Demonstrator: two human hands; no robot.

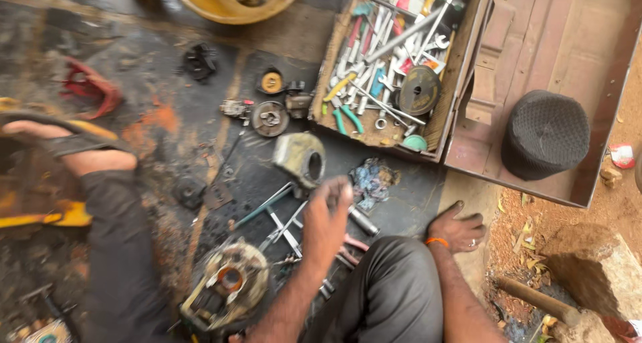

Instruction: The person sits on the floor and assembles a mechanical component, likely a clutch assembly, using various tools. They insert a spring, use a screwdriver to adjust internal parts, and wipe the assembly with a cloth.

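Observation:
My left hand (328, 212) reaches forward over a loose pile of spanners (284, 226) on the dark oily ground, its fingers curled; motion blur hides whether it grips anything. A short metal cylinder (364, 220) lies just right of it, and a pale metal housing (301, 157) sits just beyond the fingers. My right hand (460, 229), with an orange band at the wrist, lies flat on the ground with its fingers spread. My bent knee in dark trousers (394, 286) is between the two arms. A round rusty machine part (227, 284) rests by my left forearm.
A wooden tray (461, 68) full of spanners, pliers and a grinding disc (419, 89) stands at the back. Right of it a wooden box (575, 42) holds a black knitted cap (545, 132). My sandalled foot (67, 149) is at left. A stone (595, 266) and a rag (371, 180) lie nearby.

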